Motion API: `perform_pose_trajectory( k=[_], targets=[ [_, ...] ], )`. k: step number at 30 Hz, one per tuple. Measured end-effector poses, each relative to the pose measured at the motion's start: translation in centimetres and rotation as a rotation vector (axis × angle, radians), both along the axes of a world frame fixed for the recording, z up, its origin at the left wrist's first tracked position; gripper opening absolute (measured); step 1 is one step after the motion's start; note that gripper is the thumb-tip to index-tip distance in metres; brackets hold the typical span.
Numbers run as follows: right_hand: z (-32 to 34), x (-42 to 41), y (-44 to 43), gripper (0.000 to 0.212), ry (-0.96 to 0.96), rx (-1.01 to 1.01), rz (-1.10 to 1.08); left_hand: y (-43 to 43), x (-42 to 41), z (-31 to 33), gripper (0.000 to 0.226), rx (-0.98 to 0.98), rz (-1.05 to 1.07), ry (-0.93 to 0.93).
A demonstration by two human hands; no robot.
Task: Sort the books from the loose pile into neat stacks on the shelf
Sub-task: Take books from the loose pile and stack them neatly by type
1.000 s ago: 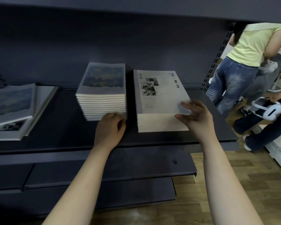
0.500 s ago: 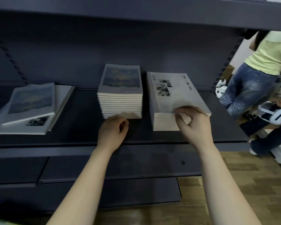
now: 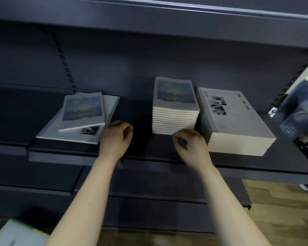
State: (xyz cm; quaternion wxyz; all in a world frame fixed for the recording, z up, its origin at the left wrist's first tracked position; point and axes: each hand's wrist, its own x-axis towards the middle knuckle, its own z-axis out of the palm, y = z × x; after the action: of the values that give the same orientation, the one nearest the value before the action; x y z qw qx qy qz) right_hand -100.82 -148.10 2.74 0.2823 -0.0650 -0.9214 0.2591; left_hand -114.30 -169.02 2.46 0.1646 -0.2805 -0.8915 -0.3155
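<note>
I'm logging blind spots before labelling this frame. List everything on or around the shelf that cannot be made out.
Head view:
Title on the wide stack: blurred, too small to read.
Loose pile: book count hidden under its top cover; left hand covers its near corner, grip unclear.
Pale object: cut off by bottom-left edge.
Bystander: cut off by right edge.

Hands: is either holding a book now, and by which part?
Neither holds anything. The left hand is loosely curled beside the right edge of the loose pile; the right hand is curled, empty, at the foot of the middle stack.
</note>
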Motion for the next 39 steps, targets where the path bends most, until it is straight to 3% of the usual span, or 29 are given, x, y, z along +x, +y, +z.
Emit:
perform_pose_trajectory(
  k=[5,11,15,19,25,28,31,36,39],
  targets=[
    [-2.0,-1.9,-2.3,0.015,-0.115,-0.013,-0.007,-3.5,-2.3,-0.1,0.015,-0.014,0.057,0.008],
    [-2.9,-3.9,-4.7,0.011,-0.094,0.054,-0.072,-7.7,-6.1,-0.5,0.029,-0.203,0.454,-0.098],
    [-3.2,-4.7,-5.4,0.007,-0.072,0.061,-0.107,-9.0,-7.6,-0.2,0.038,-0.224,0.565,-0.118],
    [-3.8,-4.9,-5.5,0.007,-0.029,0.062,-0.122,-9.4,-8.5,0.1,0.044,-0.239,0.634,-0.211],
    [-4.1,-4.9,-5.5,0.007,-0.006,0.085,-0.123,-10.3,-10.3,1.4,0.086,-0.145,0.637,-0.362],
    [-4.3,-5.0,-5.4,0.007,0.0,0.083,-0.128,-11.0,-11.3,1.5,0.095,-0.086,0.583,-0.474],
    [-4.3,-5.1,-5.4,0.008,0.002,0.084,-0.125,-11.0,-11.2,1.6,0.081,0.106,0.514,-0.482],
    [-4.2,-5.1,-5.2,0.007,-0.021,0.07,-0.102,-9.3,-8.1,1.6,0.024,0.667,0.339,-0.471],
    [-3.7,-4.8,-5.0,0.007,-0.043,-0.014,-0.071,-8.6,-6.6,1.6,0.009,0.813,0.219,-0.4]
  ],
)
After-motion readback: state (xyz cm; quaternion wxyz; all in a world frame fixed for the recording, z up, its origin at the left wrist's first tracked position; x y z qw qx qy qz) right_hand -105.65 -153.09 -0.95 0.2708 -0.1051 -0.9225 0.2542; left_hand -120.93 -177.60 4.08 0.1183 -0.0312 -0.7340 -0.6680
